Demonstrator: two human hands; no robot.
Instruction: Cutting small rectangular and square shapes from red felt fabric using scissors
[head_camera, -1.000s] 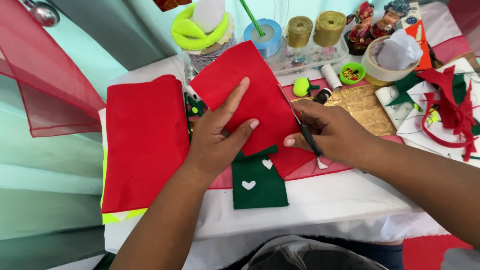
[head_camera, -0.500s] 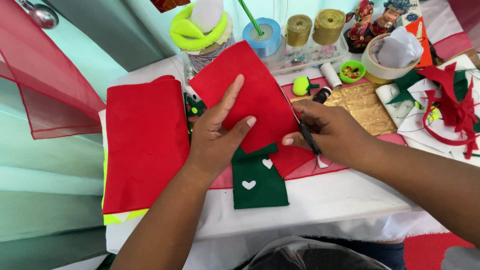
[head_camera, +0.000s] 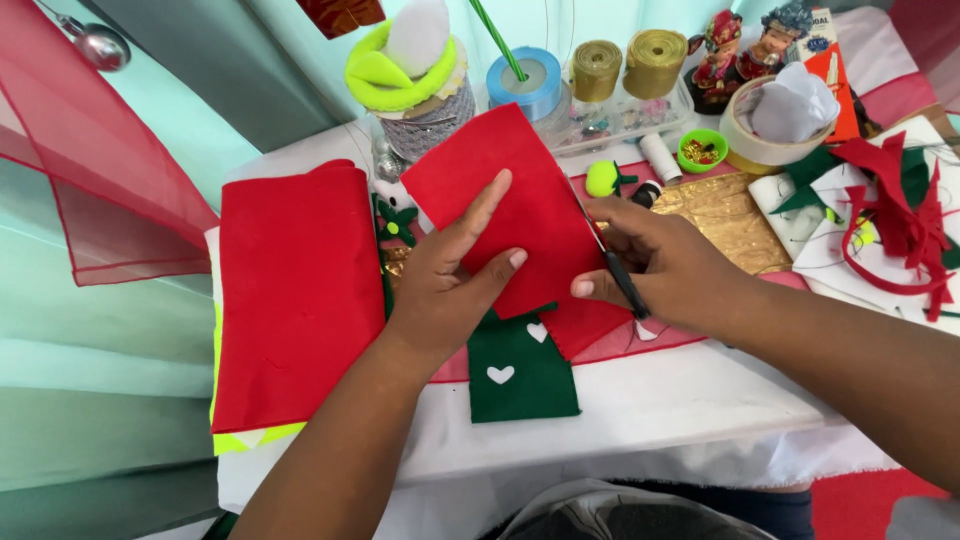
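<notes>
The red felt square (head_camera: 505, 215) lies tilted near the middle of the desk (head_camera: 650, 410), over a green felt piece with white hearts (head_camera: 520, 375). It looks light, soft and floppy, not slippery, so it likely needs pinning flat and holding near the edge being cut. The left hand (head_camera: 450, 280) presses it down, fingers spread, grip open. The right hand (head_camera: 670, 265) is closed around black scissors (head_camera: 615, 270) at the square's right edge. The desk has a white cloth and is crowded: a folded red felt stack (head_camera: 295, 295) left, ribbon spools (head_camera: 625, 65) and gold fabric (head_camera: 725, 205) behind. Teal walls stand close.
</notes>
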